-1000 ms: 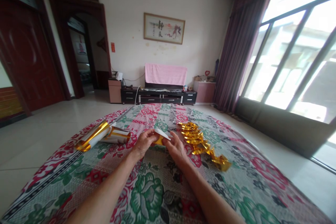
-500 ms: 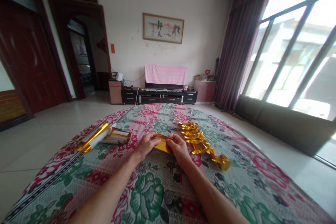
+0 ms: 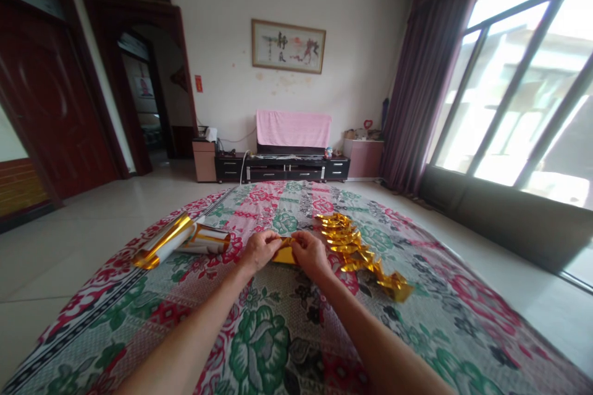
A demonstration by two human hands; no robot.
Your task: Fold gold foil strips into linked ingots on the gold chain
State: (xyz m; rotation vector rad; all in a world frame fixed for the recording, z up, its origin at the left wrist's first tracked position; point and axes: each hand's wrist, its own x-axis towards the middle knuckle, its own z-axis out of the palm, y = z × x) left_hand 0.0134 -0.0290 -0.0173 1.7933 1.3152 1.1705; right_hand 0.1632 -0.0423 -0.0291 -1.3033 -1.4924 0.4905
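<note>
A person's left hand (image 3: 259,252) and right hand (image 3: 311,254) are close together over the middle of the round table, both pinching a small rectangular piece of shiny gold foil paper (image 3: 284,255) between thumbs and fingers. The piece's flat gold face shows below the fingertips; its upper edge is gathered between them, largely hidden by the hands.

To the right, near the right hand, a row of crumpled, folded gold foil shapes (image 3: 345,242) runs back across a tablecloth patterned with red and green flowers (image 3: 260,345). To the left, well apart from the left hand, lie two loosely curled rolls of gold-and-white sheet, one slanting toward the table's edge (image 3: 167,239), the other just beside it (image 3: 206,238).

Beyond the table, a pink cloth (image 3: 294,128) hangs above a long, low black cabinet with drawers (image 3: 287,171), beneath a framed picture (image 3: 288,46) on the white wall.
</note>
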